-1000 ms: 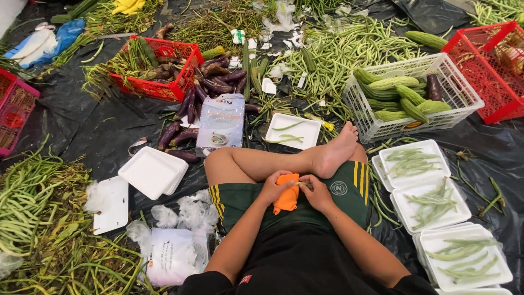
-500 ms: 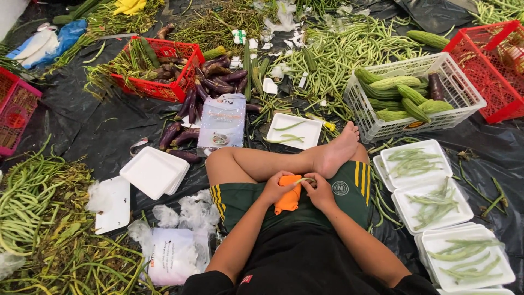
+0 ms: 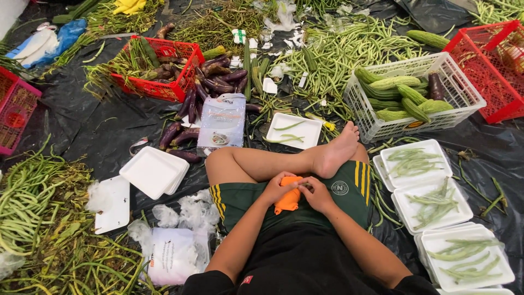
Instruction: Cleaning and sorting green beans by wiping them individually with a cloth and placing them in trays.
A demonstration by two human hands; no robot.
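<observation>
Centrally, left hand [image 3: 278, 188] and right hand [image 3: 315, 192], each grip clamped on orange object [image 3: 287, 201], partly hidden

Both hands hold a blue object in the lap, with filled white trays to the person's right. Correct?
Not quite: the object is orange, not blue. The head view shows the left hand and right hand on it, filled white trays to the right.

Even, soft daylight, bright overall; no hard shadows, only faint shade under the white basket [image 3: 469, 104]. Mild sheen on the black sheet [image 3: 87, 125] left of that basket. Focus sharp centrally; slight wide-angle bending and softness toward frame corners.
</observation>
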